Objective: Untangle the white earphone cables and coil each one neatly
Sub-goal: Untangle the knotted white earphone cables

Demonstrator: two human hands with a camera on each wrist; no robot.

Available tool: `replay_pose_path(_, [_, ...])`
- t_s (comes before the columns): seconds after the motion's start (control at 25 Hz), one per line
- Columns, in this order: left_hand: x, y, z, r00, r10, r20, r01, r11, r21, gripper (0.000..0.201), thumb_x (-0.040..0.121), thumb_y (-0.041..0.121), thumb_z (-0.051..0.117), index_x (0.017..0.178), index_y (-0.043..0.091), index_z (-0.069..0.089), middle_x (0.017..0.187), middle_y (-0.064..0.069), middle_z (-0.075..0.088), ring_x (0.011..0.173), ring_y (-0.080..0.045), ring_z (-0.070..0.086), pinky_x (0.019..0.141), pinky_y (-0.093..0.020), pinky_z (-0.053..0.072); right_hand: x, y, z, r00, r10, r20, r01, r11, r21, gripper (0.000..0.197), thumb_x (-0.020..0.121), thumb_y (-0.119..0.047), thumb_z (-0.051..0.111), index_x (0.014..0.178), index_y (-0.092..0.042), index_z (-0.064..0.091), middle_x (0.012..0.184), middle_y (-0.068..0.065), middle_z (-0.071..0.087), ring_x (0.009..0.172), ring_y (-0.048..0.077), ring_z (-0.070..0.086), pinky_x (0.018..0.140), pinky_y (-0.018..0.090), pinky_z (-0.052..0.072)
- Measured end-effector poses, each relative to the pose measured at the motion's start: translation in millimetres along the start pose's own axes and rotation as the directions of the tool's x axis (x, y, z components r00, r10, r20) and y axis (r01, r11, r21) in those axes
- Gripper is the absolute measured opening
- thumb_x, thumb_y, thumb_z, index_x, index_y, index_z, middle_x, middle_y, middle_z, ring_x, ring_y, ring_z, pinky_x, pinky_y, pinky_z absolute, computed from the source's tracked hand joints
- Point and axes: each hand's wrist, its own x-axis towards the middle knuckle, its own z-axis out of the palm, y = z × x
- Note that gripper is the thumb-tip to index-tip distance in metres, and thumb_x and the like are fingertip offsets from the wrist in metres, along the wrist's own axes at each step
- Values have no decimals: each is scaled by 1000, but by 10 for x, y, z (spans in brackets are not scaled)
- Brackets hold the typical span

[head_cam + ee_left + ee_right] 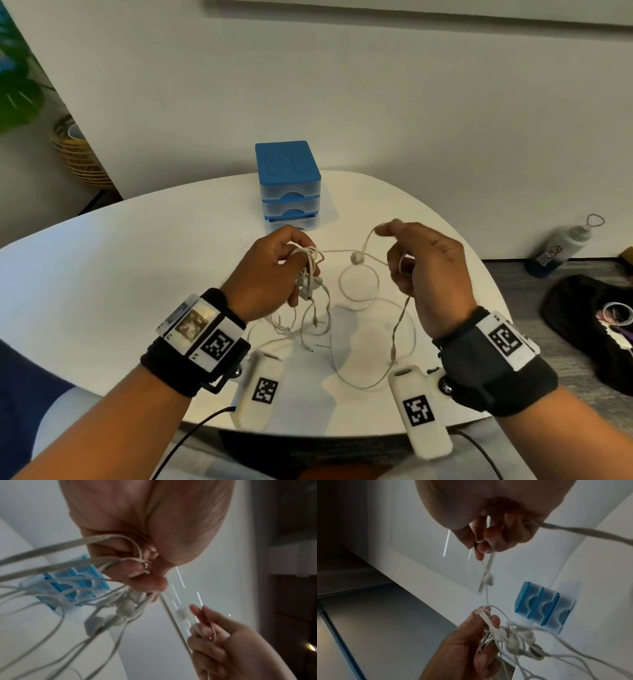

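A tangle of white earphone cables [308,274] hangs from my left hand [274,270], whose fingers curl round the bunch above the white table [102,274]. Several earbuds [125,609] sit in that knot, seen close in the left wrist view. My right hand [421,267] is raised to the right and pinches one strand [364,240]. A single earbud [356,257] dangles between the two hands. Loose cable loops [359,287] trail down onto the table. In the right wrist view the strand [489,561] runs down from my fingertips to the bunch [510,637].
A small blue drawer unit [289,185] with three drawers stands at the back of the table, just beyond my hands. On the floor to the right lie a white bottle [561,250] and a black bag [596,318]. A wicker basket [77,154] sits far left.
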Motion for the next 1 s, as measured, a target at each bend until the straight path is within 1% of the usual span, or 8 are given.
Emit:
replay_pose_path(0.16, [-14,62,-55,998,1,63,10,983,-181,13,95,8,51,99,11,63,79,-11,71,46,-18,49,42,-24,42,130,64,-117,992,9,-128,-16,998,-58,25,94,-22,59,84,-4,73,69,5,57,49,10,39,42,16,32])
replay_pose_path(0.36, [-70,147,-32,985,-45,169,104,929,-355,18,97,13,48,96,9,66,91,-12,74,47,-18,52,45,-23,44,233,216,-223,986,159,-49,-166,923,-348,29,83,-21,73,96,-1,56,75,15,65,48,14,49,39,18,36])
replay_pose_path(0.44, [-89,171,4,972,-90,217,171,904,-393,23,97,17,48,93,8,68,94,-13,74,48,-19,53,47,-24,43,220,284,-209,983,182,-33,-178,878,-445,38,78,-24,79,98,-4,53,80,17,66,58,16,57,47,21,44])
replay_pose_path(0.56, [-108,190,60,944,-143,297,255,888,-383,29,98,21,45,94,6,70,98,-13,74,49,-18,56,49,-25,43,163,303,-167,999,5,35,19,770,-637,29,80,-30,75,97,-15,59,97,0,66,87,14,62,72,25,48])
replay_pose_path(0.64, [-109,190,84,935,-173,308,287,880,-378,31,98,20,44,99,2,68,98,-14,74,48,-17,56,47,-24,44,109,249,-98,968,-25,252,158,835,-527,13,90,-20,65,102,-21,66,107,-7,68,104,9,61,84,21,46])
replay_pose_path(0.76, [-114,189,99,931,-223,288,327,860,-391,32,95,19,47,104,-5,66,88,-18,70,48,-18,55,43,-22,44,29,167,-28,845,71,529,108,948,-299,19,91,-2,58,99,-12,71,94,6,74,90,12,68,86,24,52])
replay_pose_path(0.84, [-116,189,93,929,-243,280,340,859,-384,32,94,19,49,103,-4,68,85,-17,67,49,-18,55,42,-22,43,36,132,-44,855,50,516,157,924,-350,13,89,-1,63,95,-8,71,84,11,73,78,14,68,80,26,55])
replay_pose_path(1.0, [-105,174,130,931,-274,240,339,893,-295,30,95,18,47,106,-5,63,85,-16,65,50,-22,55,42,-23,40,18,103,-43,908,-56,415,200,928,-314,12,90,-3,63,86,-11,72,71,6,68,62,14,60,64,25,54])
